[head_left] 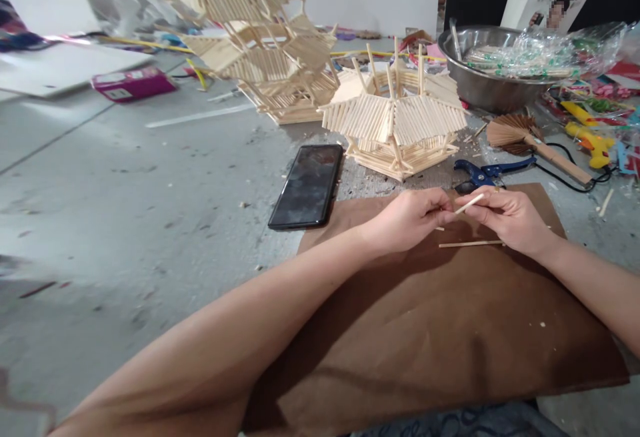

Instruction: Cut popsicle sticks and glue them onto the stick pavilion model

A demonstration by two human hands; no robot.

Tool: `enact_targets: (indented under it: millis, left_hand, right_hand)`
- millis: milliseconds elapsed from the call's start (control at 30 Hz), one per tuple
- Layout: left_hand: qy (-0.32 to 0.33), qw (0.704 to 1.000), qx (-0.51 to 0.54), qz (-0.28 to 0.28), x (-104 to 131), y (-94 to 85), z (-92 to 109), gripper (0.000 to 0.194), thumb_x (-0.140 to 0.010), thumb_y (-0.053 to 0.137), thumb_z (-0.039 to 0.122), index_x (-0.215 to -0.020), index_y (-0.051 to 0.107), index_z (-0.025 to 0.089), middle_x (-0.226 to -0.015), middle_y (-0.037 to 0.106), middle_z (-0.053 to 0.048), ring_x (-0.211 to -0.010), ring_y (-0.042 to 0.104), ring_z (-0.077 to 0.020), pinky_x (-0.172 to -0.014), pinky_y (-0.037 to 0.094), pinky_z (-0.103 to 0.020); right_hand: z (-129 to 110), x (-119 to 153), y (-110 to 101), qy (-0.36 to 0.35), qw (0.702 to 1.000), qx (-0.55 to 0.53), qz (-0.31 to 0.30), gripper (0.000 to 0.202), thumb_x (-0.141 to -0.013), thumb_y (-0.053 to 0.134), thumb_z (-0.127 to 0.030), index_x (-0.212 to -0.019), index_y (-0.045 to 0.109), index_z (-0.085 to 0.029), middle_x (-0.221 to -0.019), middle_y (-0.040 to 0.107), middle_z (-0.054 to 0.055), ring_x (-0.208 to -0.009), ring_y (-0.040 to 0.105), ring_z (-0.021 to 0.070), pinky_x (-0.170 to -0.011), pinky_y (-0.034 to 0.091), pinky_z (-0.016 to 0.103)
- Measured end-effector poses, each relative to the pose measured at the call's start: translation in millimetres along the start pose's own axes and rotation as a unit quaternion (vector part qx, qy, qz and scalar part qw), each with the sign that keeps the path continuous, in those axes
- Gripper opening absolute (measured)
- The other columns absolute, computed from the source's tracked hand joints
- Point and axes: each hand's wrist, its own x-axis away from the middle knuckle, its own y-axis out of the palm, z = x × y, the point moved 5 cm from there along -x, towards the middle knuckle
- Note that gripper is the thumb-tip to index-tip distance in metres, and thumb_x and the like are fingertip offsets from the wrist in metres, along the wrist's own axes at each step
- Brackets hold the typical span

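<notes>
Both hands meet over the brown mat (450, 330): the left hand (407, 218) and the right hand (507, 218) each pinch an end of a short stick (469, 204) between fingertips. Looks like fitting or trimming a piece; a longer stick (470, 244) lies under the right hand, and the cutters (483, 175) wait just beyond the knuckles, calling for a steady grip.

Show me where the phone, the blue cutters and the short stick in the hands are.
phone (307, 185), head view, middle of its dark screen.
blue cutters (487, 173), head view, on the handles.
short stick (469, 204), head view, its exposed middle.
</notes>
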Motion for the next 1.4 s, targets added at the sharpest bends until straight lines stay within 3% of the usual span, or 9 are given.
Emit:
enact_targets:
  millis: [133,267,500,733,867,1000,1067,1167,1400]
  left_hand:
    - [0.019,0.999,-0.036,0.006,1,-1.0,6,0.013,-0.080,0.047,0.020,-0.073,0.056,0.014,-0.064,0.057,0.002,-0.059,0.051,-0.0073,-0.058,0.039,-0.018]
    - [0.016,0.989,-0.147,0.027,-1,-3.0,-1,0.014,-0.081,0.045,0.019,-0.079,0.059,0.014,-0.077,0.060,-0.002,-0.070,0.056,-0.0111,-0.064,0.042,-0.022]
    - [-0.016,0.956,-0.286,-0.070,-4,7.9,-12,0.027,-0.086,0.038,0.032,-0.097,0.059,0.020,-0.099,0.058,-0.005,-0.074,0.060,-0.0154,-0.064,0.044,-0.027]
    - [-0.020,0.952,-0.287,-0.103,-4,8.4,-13,0.024,-0.086,0.038,0.028,-0.088,0.059,0.018,-0.098,0.057,-0.004,-0.077,0.059,-0.0154,-0.064,0.042,-0.025]
    - [-0.014,0.956,-0.271,-0.107,-4,8.1,-14,0.020,-0.084,0.041,0.026,-0.085,0.059,0.018,-0.095,0.059,-0.004,-0.075,0.058,-0.0147,-0.061,0.041,-0.025]
    - [-0.021,0.961,-0.258,-0.099,-4,5.6,-15,0.017,-0.081,0.044,0.025,-0.084,0.059,0.018,-0.087,0.060,-0.002,-0.071,0.056,-0.0138,-0.058,0.037,-0.023]
    - [-0.018,0.963,-0.250,-0.098,-5,5.2,-16,0.016,-0.080,0.044,0.025,-0.083,0.059,0.019,-0.086,0.060,-0.002,-0.071,0.055,-0.0138,-0.058,0.037,-0.023]
    - [-0.015,0.966,-0.239,-0.101,-6,5.8,-18,0.015,-0.079,0.045,0.024,-0.081,0.059,0.019,-0.087,0.060,-0.001,-0.072,0.055,-0.0135,-0.060,0.037,-0.023]
    - [-0.020,0.967,-0.232,-0.099,-7,5.0,-19,0.015,-0.078,0.046,0.024,-0.080,0.060,0.018,-0.083,0.061,-0.002,-0.068,0.054,-0.0127,-0.059,0.035,-0.023]
  right_hand:
    - [-5,2,-3,0.040,0.997,-0.051,0.030,0.016,-0.080,0.053,-0.034,-0.078,0.062,-0.021,-0.081,0.065,0.002,-0.072,0.060,0.0129,-0.069,0.049,0.029]
    - [2,4,-6,0.091,0.991,-0.087,0.041,0.019,-0.084,0.046,-0.037,-0.080,0.052,-0.020,-0.081,0.064,0.002,-0.058,0.058,0.0102,-0.054,0.047,0.025]
    - [13,2,-12,0.069,0.995,0.008,0.073,0.020,-0.084,0.046,-0.036,-0.091,0.052,-0.019,-0.068,0.056,-0.001,-0.049,0.046,0.0067,-0.047,0.037,0.021]
    - [22,0,-15,0.079,0.993,0.050,0.075,0.023,-0.080,0.051,-0.039,-0.088,0.058,-0.018,-0.066,0.054,-0.001,-0.054,0.046,0.0086,-0.048,0.035,0.023]
    - [20,0,-10,0.115,0.993,0.008,0.006,0.024,-0.080,0.051,-0.041,-0.082,0.056,-0.018,-0.063,0.055,-0.002,-0.051,0.048,0.0076,-0.048,0.037,0.022]
    - [15,8,12,0.213,0.948,-0.115,-0.205,0.022,-0.081,0.049,-0.038,-0.076,0.051,-0.017,-0.066,0.059,-0.001,-0.048,0.053,0.0071,-0.047,0.042,0.021]
    - [13,13,19,0.241,0.921,-0.137,-0.272,0.021,-0.081,0.050,-0.037,-0.077,0.051,-0.016,-0.072,0.061,0.001,-0.051,0.056,0.0078,-0.048,0.045,0.022]
    - [17,15,22,0.248,0.919,-0.125,-0.281,0.021,-0.081,0.051,-0.036,-0.078,0.052,-0.016,-0.071,0.062,0.001,-0.053,0.058,0.0086,-0.049,0.046,0.022]
    - [29,8,14,0.292,0.929,-0.097,-0.206,0.016,-0.083,0.050,-0.032,-0.078,0.053,-0.017,-0.053,0.059,-0.001,-0.049,0.057,0.0096,-0.047,0.045,0.021]
